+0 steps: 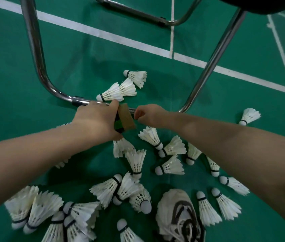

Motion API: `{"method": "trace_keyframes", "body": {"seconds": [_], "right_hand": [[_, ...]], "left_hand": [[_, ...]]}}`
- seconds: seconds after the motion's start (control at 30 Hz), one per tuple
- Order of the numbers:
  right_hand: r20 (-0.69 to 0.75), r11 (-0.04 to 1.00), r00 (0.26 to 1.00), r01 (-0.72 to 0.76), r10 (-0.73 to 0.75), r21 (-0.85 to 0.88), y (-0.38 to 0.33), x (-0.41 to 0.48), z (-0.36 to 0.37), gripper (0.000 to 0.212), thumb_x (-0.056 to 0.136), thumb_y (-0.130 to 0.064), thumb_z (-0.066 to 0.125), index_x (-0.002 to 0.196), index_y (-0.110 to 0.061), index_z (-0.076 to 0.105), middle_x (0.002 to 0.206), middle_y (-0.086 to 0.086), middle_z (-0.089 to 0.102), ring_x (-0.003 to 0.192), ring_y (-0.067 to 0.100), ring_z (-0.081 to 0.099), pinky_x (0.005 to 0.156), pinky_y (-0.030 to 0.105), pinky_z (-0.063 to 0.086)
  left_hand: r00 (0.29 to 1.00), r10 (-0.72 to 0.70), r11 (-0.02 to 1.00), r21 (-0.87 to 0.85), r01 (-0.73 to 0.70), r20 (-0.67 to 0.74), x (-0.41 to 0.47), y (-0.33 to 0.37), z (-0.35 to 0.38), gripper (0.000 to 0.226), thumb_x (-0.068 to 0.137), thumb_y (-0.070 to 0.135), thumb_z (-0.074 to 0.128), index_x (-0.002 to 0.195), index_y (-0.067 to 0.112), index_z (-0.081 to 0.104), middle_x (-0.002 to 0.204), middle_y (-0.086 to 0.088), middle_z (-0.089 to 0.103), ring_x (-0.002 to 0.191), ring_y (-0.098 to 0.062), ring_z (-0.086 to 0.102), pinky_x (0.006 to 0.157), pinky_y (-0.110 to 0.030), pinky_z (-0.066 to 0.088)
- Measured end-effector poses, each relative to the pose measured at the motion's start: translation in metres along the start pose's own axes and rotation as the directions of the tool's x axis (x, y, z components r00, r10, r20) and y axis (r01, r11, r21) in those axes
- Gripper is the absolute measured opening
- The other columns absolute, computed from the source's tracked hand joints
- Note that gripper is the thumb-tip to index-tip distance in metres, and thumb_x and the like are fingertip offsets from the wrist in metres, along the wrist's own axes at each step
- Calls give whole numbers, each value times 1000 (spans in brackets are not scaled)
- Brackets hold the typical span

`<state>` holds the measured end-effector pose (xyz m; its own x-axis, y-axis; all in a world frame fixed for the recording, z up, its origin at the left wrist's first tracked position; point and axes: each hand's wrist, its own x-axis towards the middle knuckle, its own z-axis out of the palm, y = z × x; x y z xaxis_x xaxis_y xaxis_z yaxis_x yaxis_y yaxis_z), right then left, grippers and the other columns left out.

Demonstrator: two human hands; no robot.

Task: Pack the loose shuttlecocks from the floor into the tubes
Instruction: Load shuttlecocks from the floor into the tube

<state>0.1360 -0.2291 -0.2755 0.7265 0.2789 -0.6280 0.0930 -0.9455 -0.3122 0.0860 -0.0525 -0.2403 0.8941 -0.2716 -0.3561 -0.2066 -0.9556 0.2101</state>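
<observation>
My left hand (96,119) grips a shuttlecock tube (125,117) with a brown cardboard mouth and a green and black body, held above the green floor. My right hand (149,114) is right beside the tube's mouth, fingers curled; whether they pinch anything is hidden. Several white feather shuttlecocks lie loose on the floor: two beyond the hands (119,92) (136,77), a cluster below the hands (135,162), a nested pile at the lower left (51,212), and one far right (249,117).
A chrome chair frame (38,63) curves along the floor just behind my hands, with another leg (213,62) rising to the right. A white shoe (178,217) shows at the bottom. White court lines (103,34) cross the green floor.
</observation>
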Motion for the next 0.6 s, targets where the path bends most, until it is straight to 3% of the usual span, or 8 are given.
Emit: {"method": "trace_keyframes", "body": {"seconds": [0.17,0.37,0.6], "right_hand": [[35,978,999,40,-34,-203,-3,-12,0,29,92,-15,50,120,-17,56,121,6,57,104,21,55,79,24,42],[149,937,985,129,-84,-324,-8,-29,20,37,90,-14,53,126,-21,53,130,1,54,118,21,50,95,31,42],[206,846,978,129,-23,-518,-33,-38,31,31,90,-15,50,121,-20,52,121,3,56,107,23,54,89,36,48]], "left_hand": [[997,73,997,18,-74,29,-9,-10,-2,57,67,58,69,99,23,38,91,1,58,85,-24,57,71,-36,52],[986,164,980,107,-166,25,-26,-11,10,62,70,58,66,108,19,35,82,1,46,81,-24,44,64,-31,39],[981,188,981,56,-185,-40,-56,-15,7,59,71,53,65,112,22,38,83,3,47,80,-22,40,65,-32,35]]}}
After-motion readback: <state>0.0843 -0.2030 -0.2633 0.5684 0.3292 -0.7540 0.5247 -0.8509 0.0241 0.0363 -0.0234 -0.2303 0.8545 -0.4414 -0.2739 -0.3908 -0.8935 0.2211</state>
